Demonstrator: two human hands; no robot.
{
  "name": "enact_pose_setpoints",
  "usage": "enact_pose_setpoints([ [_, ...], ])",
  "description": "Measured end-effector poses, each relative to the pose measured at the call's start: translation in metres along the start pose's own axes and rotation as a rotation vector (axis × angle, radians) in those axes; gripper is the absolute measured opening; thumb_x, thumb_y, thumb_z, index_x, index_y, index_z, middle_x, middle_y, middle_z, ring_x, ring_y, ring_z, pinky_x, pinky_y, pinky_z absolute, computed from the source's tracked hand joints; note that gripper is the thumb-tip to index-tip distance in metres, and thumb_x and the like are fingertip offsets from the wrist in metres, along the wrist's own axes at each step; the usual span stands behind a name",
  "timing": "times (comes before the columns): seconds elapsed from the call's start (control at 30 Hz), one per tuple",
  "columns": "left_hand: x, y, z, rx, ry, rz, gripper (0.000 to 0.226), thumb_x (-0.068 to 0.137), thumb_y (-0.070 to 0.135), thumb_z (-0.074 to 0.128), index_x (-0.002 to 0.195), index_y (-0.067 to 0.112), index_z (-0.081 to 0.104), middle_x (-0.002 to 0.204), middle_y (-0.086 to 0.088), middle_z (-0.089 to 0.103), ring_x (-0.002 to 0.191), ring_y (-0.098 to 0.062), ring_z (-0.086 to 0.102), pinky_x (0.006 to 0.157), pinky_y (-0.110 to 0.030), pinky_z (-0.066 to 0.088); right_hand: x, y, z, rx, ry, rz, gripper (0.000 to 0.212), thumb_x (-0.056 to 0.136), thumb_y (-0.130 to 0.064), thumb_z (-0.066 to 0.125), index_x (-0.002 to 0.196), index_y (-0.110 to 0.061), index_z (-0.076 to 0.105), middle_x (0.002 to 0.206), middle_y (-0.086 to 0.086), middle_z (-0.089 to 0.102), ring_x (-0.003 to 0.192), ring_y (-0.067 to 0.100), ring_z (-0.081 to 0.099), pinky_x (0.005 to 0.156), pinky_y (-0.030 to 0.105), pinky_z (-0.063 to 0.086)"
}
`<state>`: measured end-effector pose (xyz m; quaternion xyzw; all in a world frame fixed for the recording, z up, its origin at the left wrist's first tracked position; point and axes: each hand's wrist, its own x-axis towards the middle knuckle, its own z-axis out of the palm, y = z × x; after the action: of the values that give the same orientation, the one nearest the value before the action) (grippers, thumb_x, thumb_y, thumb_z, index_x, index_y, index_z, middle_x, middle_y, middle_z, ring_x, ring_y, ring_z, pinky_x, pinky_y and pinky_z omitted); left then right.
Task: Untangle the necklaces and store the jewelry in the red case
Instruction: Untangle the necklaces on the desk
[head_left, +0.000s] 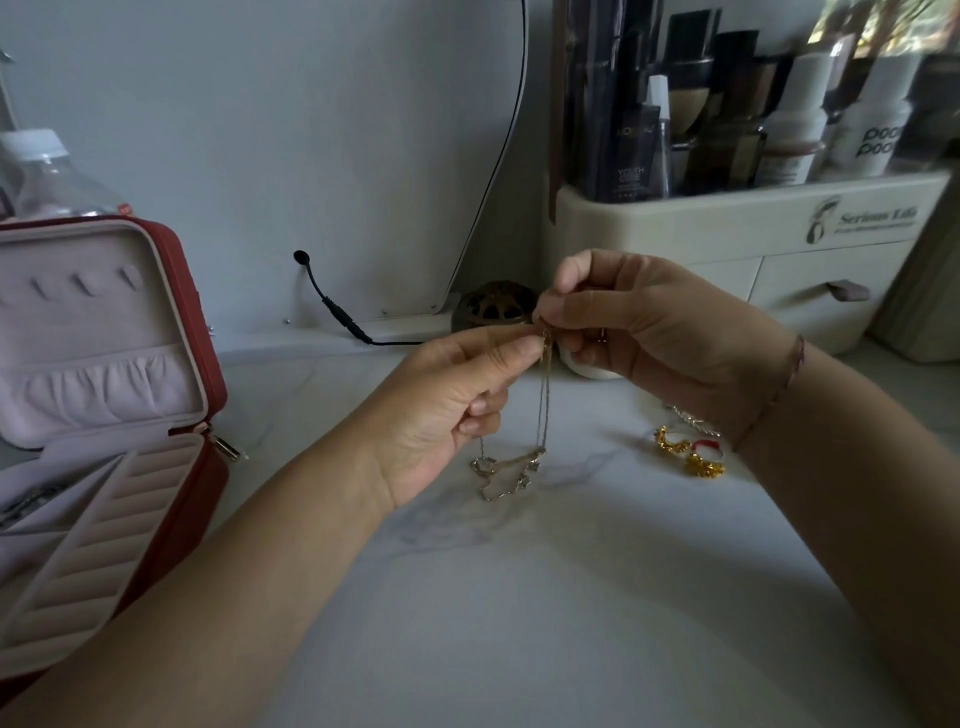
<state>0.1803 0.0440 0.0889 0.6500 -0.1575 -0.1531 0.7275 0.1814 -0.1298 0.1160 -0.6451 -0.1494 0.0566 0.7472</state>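
Both forearms reach over the white marble tabletop (519, 597). Left hand (447, 410) and right hand (644, 322) pinch the thin silver-and-gold tangled chains (543, 395) together, pendants brushing marble. Light, limp, snag-prone: best gripped beside the knot. Open red zip case (182, 291) waits left.

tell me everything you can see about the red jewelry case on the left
The red zip-around jewelry case stands open at the left edge of the white marble-look tabletop. Its lid is upright, lined in pale pink fabric, with a row of small hooks above a gathered elastic pocket. The base holds a pink ridged ring-roll strip and divided compartments; one compartment at the far left holds a dark chain, too blurred to identify. A metal zipper pull hangs at the hinge corner. Neither hand touches it.
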Motion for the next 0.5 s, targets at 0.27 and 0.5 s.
enact_pose_setpoints([
  [0.27, 0.0014, 0.0005, 0.0021, -0.019, 0.027, -0.024, 0.021, 0.073, 0.023, 0.064, 0.052, 0.023, 0.061, 0.049, 0.011, 0.032, 0.045, -0.004, 0.022, 0.048, -0.021, 0.013, -0.0004, 0.0018, 0.0041, -0.051, -0.039, -0.068, 0.018, 0.064, -0.009, 0.068, 0.076, -0.014, 0.055, 0.080, 0.011, 0.055, 0.070, 0.020, 0.048, 0.058, 0.018, 0.045],
  [0.5, 0.0037, -0.0006, 0.0006, -0.220, -0.131, -0.201, 0.009, 0.075, 0.025, 0.052, 0.076, 0.018, 0.046, 0.060, 0.004, 0.040, 0.052, -0.007, 0.037, 0.048, -0.019, 0.027, -0.0018, 0.0034, 0.0096, -0.049, -0.100, -0.107, 0.015, 0.068, -0.005, 0.066, 0.078, -0.011, 0.056, 0.082, 0.016, 0.056, 0.060, 0.014, 0.052, 0.055, 0.017, 0.047],
])
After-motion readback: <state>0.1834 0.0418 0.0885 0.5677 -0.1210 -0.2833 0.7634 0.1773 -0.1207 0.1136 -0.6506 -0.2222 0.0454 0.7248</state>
